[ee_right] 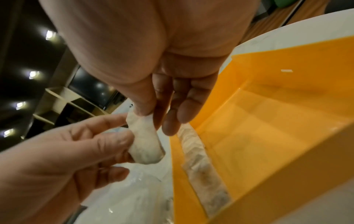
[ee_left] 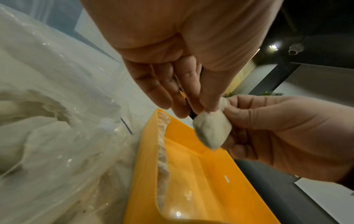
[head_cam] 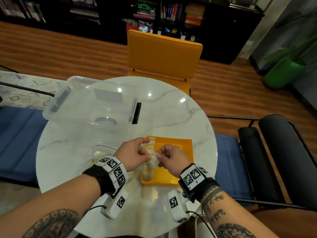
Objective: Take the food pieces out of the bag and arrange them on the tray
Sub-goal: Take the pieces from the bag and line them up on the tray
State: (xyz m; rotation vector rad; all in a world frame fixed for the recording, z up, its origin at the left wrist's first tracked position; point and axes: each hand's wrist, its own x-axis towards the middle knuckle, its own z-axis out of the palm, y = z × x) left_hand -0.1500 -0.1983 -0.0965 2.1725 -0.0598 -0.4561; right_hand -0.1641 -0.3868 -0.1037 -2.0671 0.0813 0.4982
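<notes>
A pale white dumpling point(head_cam: 152, 162) point(ee_left: 211, 130) point(ee_right: 146, 142) hangs above the left side of the yellow tray point(head_cam: 178, 169) point(ee_left: 201, 189) point(ee_right: 277, 128). My left hand point(head_cam: 137, 154) point(ee_left: 191, 97) pinches its top with thumb and forefinger. My right hand point(head_cam: 169, 158) point(ee_right: 153, 112) pinches the same dumpling from the other side. A row of dumplings point(head_cam: 149, 158) point(ee_left: 162, 159) point(ee_right: 201, 163) lies along the tray's left wall. The clear plastic bag point(head_cam: 96, 157) point(ee_left: 57, 128) point(ee_right: 130, 201) with more dumplings sits left of the tray.
A clear plastic storage box point(head_cam: 92, 100) stands at the back left of the round white marble table point(head_cam: 171, 107). A yellow chair point(head_cam: 163, 55) stands behind the table. Black chair rolls point(head_cam: 274, 152) sit to the right.
</notes>
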